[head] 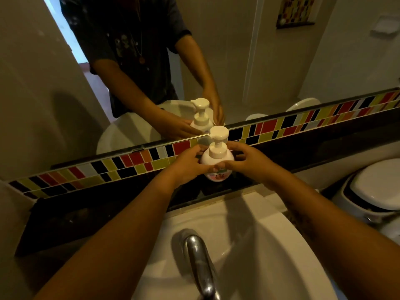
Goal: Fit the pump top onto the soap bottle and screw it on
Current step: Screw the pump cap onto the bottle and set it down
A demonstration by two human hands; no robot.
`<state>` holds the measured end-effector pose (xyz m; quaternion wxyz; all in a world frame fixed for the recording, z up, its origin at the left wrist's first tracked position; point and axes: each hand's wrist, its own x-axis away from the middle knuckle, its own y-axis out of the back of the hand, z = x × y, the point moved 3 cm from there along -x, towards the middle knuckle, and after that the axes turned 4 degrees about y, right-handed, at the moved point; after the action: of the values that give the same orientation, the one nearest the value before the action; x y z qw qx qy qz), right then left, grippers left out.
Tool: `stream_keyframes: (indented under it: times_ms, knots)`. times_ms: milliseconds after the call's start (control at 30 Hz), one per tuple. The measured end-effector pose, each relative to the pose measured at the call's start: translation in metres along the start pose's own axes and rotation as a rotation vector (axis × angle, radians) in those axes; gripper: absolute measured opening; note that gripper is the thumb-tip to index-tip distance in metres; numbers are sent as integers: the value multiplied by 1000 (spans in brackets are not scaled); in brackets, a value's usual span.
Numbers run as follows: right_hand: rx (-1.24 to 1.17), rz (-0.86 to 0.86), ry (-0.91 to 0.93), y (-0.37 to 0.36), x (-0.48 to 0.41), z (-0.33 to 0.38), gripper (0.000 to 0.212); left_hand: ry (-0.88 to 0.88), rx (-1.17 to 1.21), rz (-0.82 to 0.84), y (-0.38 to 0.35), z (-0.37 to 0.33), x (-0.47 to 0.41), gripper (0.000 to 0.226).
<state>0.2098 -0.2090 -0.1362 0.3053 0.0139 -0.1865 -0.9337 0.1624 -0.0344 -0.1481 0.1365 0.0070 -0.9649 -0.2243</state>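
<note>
A squat white soap bottle with a pink label stands upright on the dark ledge behind the sink. Its white pump top sits on the bottle's neck, nozzle pointing left. My left hand wraps the bottle's left side, thumb across the front. My right hand cups the right side, thumb meeting the left thumb at the front. Fingers of both hands curl round the bottle's shoulders. The bottle's lower half is partly hidden by my thumbs.
A mirror rises right behind the ledge and reflects the bottle and a person's arms. A strip of coloured tiles runs under it. Below are the white sink and a chrome tap. A white lidded container stands at right.
</note>
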Motion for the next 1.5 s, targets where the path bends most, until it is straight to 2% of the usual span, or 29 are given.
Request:
stream_keyframes:
  times_ms: [133, 300, 367, 467, 567, 667, 767, 867, 933, 1100, 1233, 1367, 1500]
  knots:
    - [122, -244, 119, -16, -7, 16, 58, -23, 69, -21, -5, 5, 2, 59]
    - [245, -368, 125, -22, -14, 20, 53, -21, 22, -10, -3, 8, -1, 55]
    - [263, -328, 137, -19, -13, 22, 53, -15, 18, -4, -3, 8, -3, 57]
    - [267, -172, 124, -11, -13, 23, 52, -11, -4, 18, -2, 9, -6, 58]
    - [250, -17, 66, -2, -12, 27, 50, 2, -23, 44, 0, 8, -9, 60]
    - [247, 59, 16, 3, -13, 32, 52, 19, -14, 67, 0, 7, -11, 64]
    - [211, -5, 77, -3, -15, 36, 57, 17, -11, 72, 0, 9, -11, 62]
    - [315, -183, 98, -13, -19, 33, 62, 17, -14, 74, 0, 10, -11, 61]
    - [374, -235, 91, -13, -19, 31, 62, 22, -13, 73, 0, 10, -11, 62]
    - [269, -3, 70, -3, -13, 37, 63, 19, -8, 68, 0, 10, -11, 66]
    - [282, 76, 46, 5, -12, 51, 56, 13, -15, 57, 1, 10, -12, 63]
    - [304, 33, 7, 2, -16, 44, 59, 9, -17, 59, 0, 10, -13, 61]
    - [268, -133, 62, -7, -16, 32, 61, 8, -7, 57, 0, 12, -12, 59]
